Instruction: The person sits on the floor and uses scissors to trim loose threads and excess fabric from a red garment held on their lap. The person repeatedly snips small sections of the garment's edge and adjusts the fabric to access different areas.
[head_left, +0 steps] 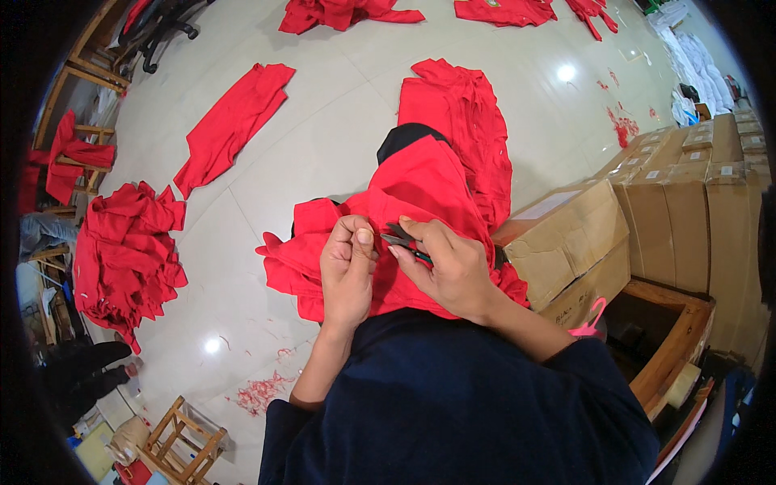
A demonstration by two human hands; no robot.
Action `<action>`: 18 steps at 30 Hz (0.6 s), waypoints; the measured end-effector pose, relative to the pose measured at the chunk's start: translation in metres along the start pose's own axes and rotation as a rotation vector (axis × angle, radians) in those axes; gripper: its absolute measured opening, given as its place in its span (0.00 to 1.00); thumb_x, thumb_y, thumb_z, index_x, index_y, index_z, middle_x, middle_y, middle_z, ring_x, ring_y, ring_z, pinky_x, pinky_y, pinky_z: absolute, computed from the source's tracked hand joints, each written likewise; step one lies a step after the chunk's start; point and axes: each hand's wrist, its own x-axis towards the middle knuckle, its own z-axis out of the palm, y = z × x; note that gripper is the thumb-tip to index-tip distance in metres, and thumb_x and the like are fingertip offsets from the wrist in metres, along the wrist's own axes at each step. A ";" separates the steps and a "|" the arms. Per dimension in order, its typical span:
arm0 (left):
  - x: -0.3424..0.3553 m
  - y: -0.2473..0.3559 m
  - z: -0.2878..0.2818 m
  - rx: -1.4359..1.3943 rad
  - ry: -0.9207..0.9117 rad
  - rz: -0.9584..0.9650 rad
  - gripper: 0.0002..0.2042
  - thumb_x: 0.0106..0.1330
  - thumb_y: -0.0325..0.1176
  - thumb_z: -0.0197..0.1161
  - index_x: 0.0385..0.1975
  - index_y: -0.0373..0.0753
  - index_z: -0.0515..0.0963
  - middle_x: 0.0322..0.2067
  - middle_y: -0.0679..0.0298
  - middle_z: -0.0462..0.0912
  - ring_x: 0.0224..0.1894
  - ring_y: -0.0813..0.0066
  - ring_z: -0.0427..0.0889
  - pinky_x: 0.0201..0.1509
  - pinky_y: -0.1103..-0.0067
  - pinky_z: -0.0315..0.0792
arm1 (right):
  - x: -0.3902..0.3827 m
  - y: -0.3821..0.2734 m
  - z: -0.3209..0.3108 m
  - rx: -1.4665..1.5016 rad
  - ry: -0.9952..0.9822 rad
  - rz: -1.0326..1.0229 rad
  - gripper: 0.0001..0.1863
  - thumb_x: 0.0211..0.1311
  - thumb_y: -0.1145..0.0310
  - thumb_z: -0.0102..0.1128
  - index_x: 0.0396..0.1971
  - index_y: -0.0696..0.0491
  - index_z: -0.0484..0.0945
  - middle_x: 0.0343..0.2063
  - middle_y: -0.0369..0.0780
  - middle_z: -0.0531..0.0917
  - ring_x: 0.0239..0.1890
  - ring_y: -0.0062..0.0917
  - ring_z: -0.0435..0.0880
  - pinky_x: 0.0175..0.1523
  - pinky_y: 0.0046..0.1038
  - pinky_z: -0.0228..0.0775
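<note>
A red garment (pixel 416 182) lies bunched over my lap, above my dark blue clothing (pixel 453 396). My left hand (pixel 349 263) is pinched at the garment, thumb against forefinger; whatever is between the fingertips is too small to make out. Just right of it, my right hand (pixel 444 271) grips small dark thread snips (pixel 398 239), their blades pointing left toward the left fingertips. More folded red garments (pixel 457 105) lie beyond my lap.
A red pile (pixel 129 250) and a single red piece (pixel 230 129) lie on the tiled floor (pixel 331 97). Stacked cardboard boxes (pixel 671 226) and a wooden frame (pixel 671 347) stand right. Red thread scraps (pixel 259 394), a wooden stool (pixel 182 440) and an office chair (pixel 153 40) are around me.
</note>
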 end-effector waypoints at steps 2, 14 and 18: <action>0.000 -0.002 -0.002 -0.007 -0.022 0.013 0.08 0.82 0.38 0.56 0.42 0.41 0.74 0.29 0.79 0.68 0.27 0.92 0.59 0.28 0.89 0.55 | 0.000 0.000 0.001 -0.014 -0.016 -0.004 0.23 0.59 0.74 0.76 0.53 0.61 0.79 0.35 0.44 0.86 0.31 0.31 0.91 0.30 0.28 0.82; -0.001 -0.011 -0.005 -0.035 -0.072 0.069 0.08 0.83 0.38 0.53 0.42 0.42 0.72 0.30 0.78 0.67 0.27 0.92 0.59 0.28 0.88 0.55 | 0.006 0.001 0.008 -0.016 0.068 -0.027 0.17 0.63 0.70 0.72 0.49 0.59 0.81 0.31 0.41 0.84 0.25 0.31 0.87 0.26 0.30 0.78; -0.001 -0.010 -0.004 -0.031 -0.061 0.044 0.07 0.83 0.37 0.53 0.42 0.43 0.72 0.30 0.78 0.66 0.26 0.93 0.59 0.27 0.88 0.54 | 0.004 0.002 0.008 -0.030 0.068 -0.030 0.17 0.63 0.70 0.72 0.48 0.59 0.81 0.32 0.41 0.84 0.25 0.31 0.87 0.26 0.30 0.78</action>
